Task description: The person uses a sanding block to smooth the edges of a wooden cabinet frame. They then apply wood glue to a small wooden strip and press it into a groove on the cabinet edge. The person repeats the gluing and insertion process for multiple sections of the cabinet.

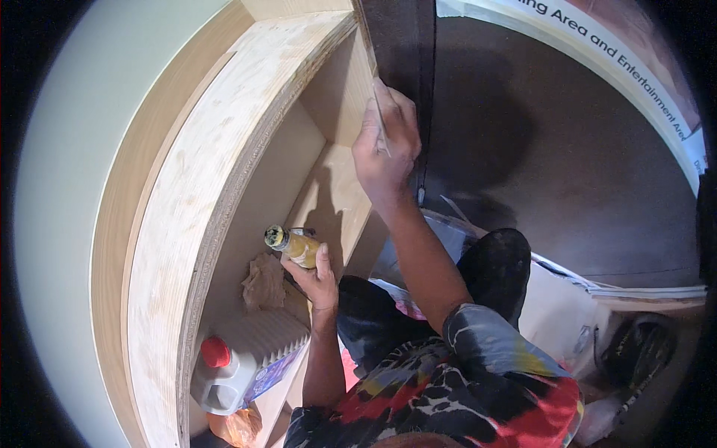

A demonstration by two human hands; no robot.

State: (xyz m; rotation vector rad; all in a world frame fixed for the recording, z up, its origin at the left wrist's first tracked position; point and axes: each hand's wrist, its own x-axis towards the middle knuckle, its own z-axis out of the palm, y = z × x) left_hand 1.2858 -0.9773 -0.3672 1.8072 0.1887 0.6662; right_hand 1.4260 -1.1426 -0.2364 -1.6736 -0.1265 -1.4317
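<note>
My left hand is wrapped round a small glass bottle of yellowish stuff, tilted, with a dark, smeared neck. The bottle is over the inside of an open plywood cabinet. Higher up, my right hand pinches a thin pale stick close to the upright cabinet edge. The stick's far end is hidden by the fingers and the edge, so I cannot tell whether it touches the wood.
In the cabinet stand a pale jug with a red cap, a crumpled tan cloth or paper and an orange plastic bag. A dark brown panel is on the right. A black bag or shoe lies at the lower right.
</note>
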